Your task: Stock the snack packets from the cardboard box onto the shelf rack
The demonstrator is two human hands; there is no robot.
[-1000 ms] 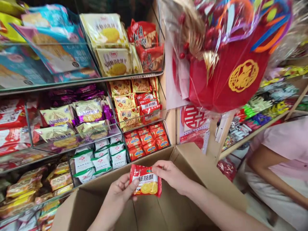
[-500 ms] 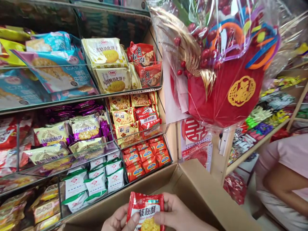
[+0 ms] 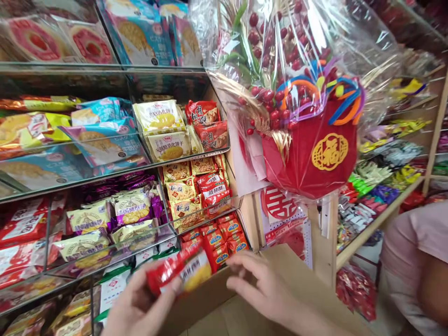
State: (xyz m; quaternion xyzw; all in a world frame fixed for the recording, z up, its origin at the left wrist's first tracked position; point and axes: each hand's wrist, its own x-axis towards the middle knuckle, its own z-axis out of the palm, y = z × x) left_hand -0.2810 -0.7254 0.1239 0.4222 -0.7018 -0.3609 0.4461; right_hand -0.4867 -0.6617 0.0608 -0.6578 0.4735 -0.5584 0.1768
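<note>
My left hand [image 3: 138, 301] grips a red walnut-cookie packet [image 3: 198, 270] with a white label and a yellow cookie picture. The packet is tilted and smeared by motion, so I cannot tell whether a second one lies behind it. To its right, my right hand [image 3: 257, 284] is apart from the packet, fingers spread and holding nothing. Both hands are above an open cardboard box [image 3: 297, 268]. Similar red walnut-cookie packets [image 3: 214, 192] sit in a shelf bin ahead, beside yellow packets [image 3: 185, 212]. Below them is a bin of small red-orange packets [image 3: 229, 228].
Glass-fronted shelves [image 3: 105, 184] of packaged biscuits rise on the left. A cellophane-wrapped red basket [image 3: 301, 163] with berries hangs over the box's far side. A seated person [image 3: 420, 252] is at the right edge, near a red bag [image 3: 357, 289] and candy shelves [image 3: 371, 233].
My right hand has let go of the packet and opened. My left hand has carried the packet up and left, turning it. The camera view has tilted up slightly.
</note>
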